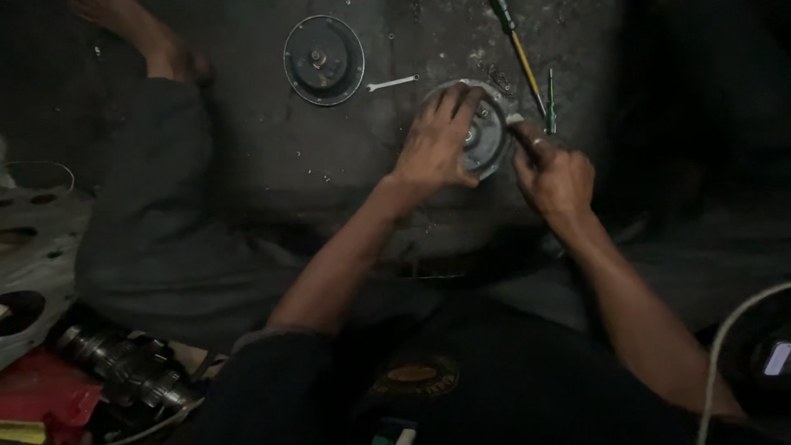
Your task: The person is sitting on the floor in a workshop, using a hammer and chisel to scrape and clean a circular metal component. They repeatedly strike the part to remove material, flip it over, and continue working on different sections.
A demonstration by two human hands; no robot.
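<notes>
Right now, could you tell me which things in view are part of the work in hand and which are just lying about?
In hand:
left hand pressing on the round metal part
right hand at its rim

Lying about:
second round disc
small wrench
two green-handled screwdrivers
flat gasket, far left

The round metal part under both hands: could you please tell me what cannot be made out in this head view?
- Round metal part: its left half is hidden by the left hand.
- Pale object at the right hand: too small and blurred to identify.
- Green-handled screwdriver: handle cut off by the top edge.
- Floor: dim, details lost.
</notes>
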